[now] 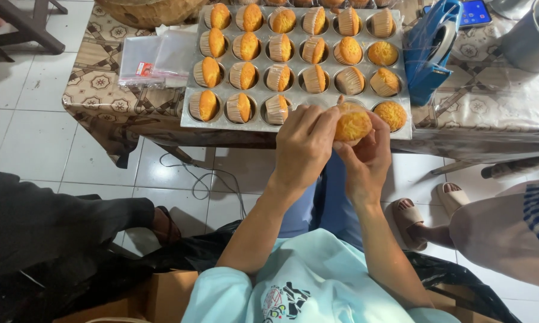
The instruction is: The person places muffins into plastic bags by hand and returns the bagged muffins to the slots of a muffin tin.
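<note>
A metal muffin tray (188, 119) lies at the table's near edge, its cups filled with several orange-topped muffins in paper liners, many tipped on their sides. One golden muffin (353, 124) is lifted just off the tray's front row. My right hand (368, 158) cups it from below and my left hand (302, 146) presses against its left side, fingers curled over it.
A stack of clear plastic bags (155, 60) lies left of the tray on the patterned tablecloth (96, 84). A blue tape dispenser (431, 51) stands to the right, beside a metal pot (536, 36). Another person's sandalled feet (428, 209) are at right, a dark-clothed leg (54, 221) at left.
</note>
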